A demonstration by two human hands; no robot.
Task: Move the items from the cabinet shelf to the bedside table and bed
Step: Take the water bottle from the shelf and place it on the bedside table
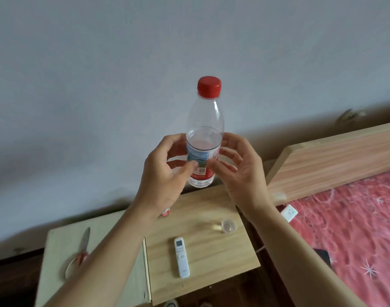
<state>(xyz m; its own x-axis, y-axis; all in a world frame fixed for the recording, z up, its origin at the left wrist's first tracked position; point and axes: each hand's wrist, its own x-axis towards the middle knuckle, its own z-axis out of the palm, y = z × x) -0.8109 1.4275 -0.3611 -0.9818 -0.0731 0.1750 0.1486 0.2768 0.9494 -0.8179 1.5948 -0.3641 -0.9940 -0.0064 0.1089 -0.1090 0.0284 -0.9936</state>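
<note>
Two hands are lifting a water bottle (205, 120) at frame centre, above the bedside table (211, 251).

The pink bed (356, 229) is running off the right edge, carrying a white socket block (289, 212) and a dark object (322, 257) half hidden by the right forearm. The bottle is standing upright, red cap on, water reaching about the label's top. The left hand (165, 173) is gripping its label, thumb in front. The right hand (240, 171) is curling loosely beside it; contact is unclear. A remote (182, 258) is lying on the table. Blurred scissors (82, 251) are lying lower left. A small clear cup (229, 226) is standing on the table, contents unclear.
</note>
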